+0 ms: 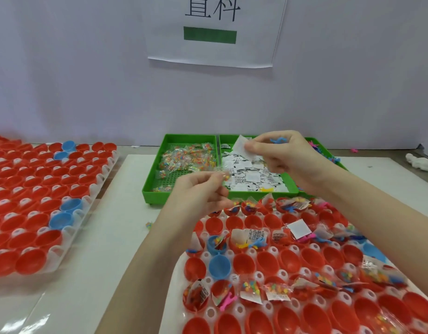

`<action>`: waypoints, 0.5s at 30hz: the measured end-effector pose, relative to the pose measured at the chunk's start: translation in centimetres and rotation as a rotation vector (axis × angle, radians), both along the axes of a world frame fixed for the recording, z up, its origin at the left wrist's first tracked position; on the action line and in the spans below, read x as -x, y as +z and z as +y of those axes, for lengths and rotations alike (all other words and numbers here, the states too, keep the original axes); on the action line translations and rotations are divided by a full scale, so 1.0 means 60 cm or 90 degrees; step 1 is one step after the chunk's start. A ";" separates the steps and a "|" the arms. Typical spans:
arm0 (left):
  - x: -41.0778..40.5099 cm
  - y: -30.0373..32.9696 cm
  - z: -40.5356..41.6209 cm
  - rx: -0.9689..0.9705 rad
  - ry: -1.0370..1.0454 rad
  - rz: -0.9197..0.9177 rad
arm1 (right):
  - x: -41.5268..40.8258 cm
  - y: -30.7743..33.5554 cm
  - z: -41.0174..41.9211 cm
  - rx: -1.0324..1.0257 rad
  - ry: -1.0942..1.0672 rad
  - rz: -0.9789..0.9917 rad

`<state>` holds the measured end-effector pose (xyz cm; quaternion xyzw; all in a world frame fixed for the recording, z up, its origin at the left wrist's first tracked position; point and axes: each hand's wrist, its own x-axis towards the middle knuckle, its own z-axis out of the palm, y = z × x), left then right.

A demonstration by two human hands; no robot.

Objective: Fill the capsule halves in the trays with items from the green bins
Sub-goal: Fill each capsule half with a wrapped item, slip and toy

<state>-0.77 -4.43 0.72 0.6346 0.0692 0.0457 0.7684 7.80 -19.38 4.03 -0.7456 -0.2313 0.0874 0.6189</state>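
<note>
Both hands up over the bins now. Right hand (284, 154) at approx 1 o'clock, fingers curled, pinching a white paper slip (242, 146) w/ a small blue toy (278, 140) tucked under the fingertips. Left hand (201, 191), near centre, pinches a clear candy packet (221, 171) betw. thumb and forefinger, other fingers loosely bent.

Green bins sit at 12 o'clock on the table (126, 227): candy bin (155, 174) left, slip bin (286, 182) beside it, a third bin (321, 147) mostly hidden behind the right wrist.

Working tray (208, 259) at 5 o'clock, red capsule halves (214, 224) partly filled; several cups in the middle rows and nearest row look bare. Second tray (63, 251) at 9 o'clock, all halves bare.

Best play, I'd say: bring all three items down together to one bare cup, fold the slip in first so it doesn't spring out, packet on top. One set per cup, work row by row; loose bits already straddle cup rims.
</note>
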 end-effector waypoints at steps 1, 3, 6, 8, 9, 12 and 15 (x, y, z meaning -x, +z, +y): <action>0.003 0.007 -0.008 0.038 -0.037 0.009 | 0.019 0.005 -0.003 -0.011 0.028 0.007; 0.010 0.021 -0.023 0.101 -0.095 0.009 | 0.053 0.010 -0.013 -0.009 0.031 -0.008; 0.023 0.036 -0.045 0.144 -0.162 -0.010 | 0.086 0.014 -0.031 0.006 -0.021 -0.111; 0.030 0.039 -0.059 0.089 -0.186 -0.044 | 0.099 0.012 -0.040 0.021 -0.063 -0.188; 0.033 0.038 -0.065 0.047 -0.182 -0.069 | 0.105 0.011 -0.045 0.030 -0.079 -0.219; 0.040 0.036 -0.077 -0.006 -0.168 -0.123 | 0.123 0.010 -0.059 0.053 -0.111 -0.288; 0.043 0.038 -0.082 -0.011 -0.189 -0.140 | 0.143 0.012 -0.077 0.063 -0.101 -0.278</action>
